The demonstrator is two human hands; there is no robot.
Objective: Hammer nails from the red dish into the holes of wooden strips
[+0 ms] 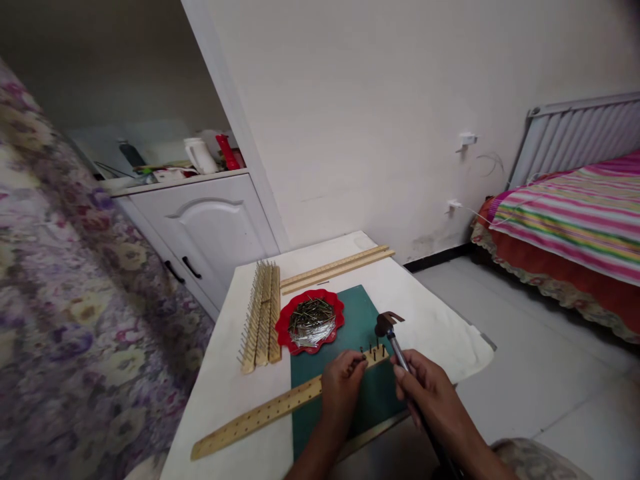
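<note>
My right hand (425, 387) is closed round the handle of a claw hammer (395, 343), whose head is raised beside several upright nails (374, 353). These nails stand in the right end of a long wooden strip (270, 407) with rows of dark holes. At that end, my left hand (344, 383) pinches what looks like a nail against the strip, mostly hidden by the fingers. The strip lies slantwise across a green mat (357, 307). Just beyond my left hand, a red scalloped dish (286, 327) holds many loose nails (313, 320).
Wooden strips bristling with nails (260, 313) lie at the table's left. Two bare strips (335, 270) lie along the back of the white table (425, 313). A floral curtain (100, 333) and a white cabinet (215, 233) are at the left, a bed (575, 207) at the right.
</note>
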